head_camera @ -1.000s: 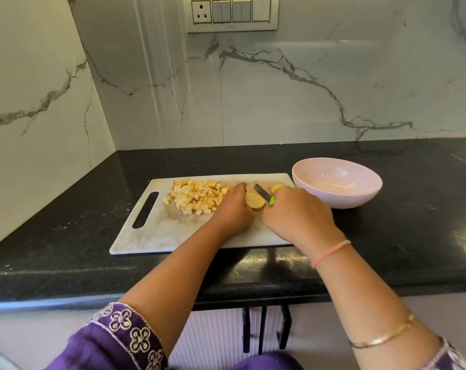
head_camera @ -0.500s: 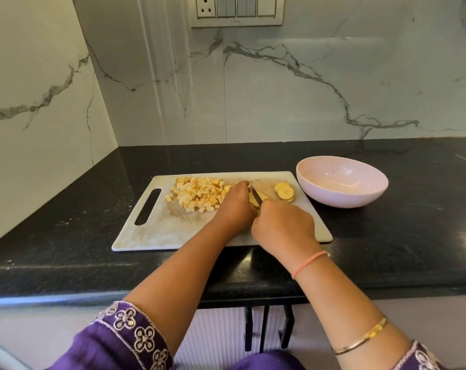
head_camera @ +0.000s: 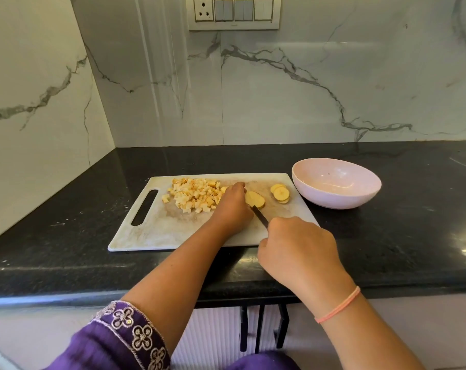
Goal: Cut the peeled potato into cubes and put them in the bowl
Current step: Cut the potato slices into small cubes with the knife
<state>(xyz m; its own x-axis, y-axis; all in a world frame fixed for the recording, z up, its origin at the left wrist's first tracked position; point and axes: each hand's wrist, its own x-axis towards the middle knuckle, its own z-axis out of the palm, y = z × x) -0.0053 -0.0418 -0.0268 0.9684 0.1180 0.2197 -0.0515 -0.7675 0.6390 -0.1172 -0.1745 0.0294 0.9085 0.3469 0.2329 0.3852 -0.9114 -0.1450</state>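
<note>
As the right hand point(head_camera: 298, 252) grips the knife point(head_camera: 260, 217), the left hand's point(head_camera: 233, 209) curled fingers point(head_camera: 238, 187) pin the potato slice point(head_camera: 256, 200).

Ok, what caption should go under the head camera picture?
Left hand holds a potato piece, right hand grips the knife; cubes piled on board, bowl empty.

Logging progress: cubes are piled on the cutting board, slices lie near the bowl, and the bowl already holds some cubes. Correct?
Not quite: the head view shows the bowl holding no cubes yet. The cubes are piled on the cutting board and the slices lie near the bowl.
</note>
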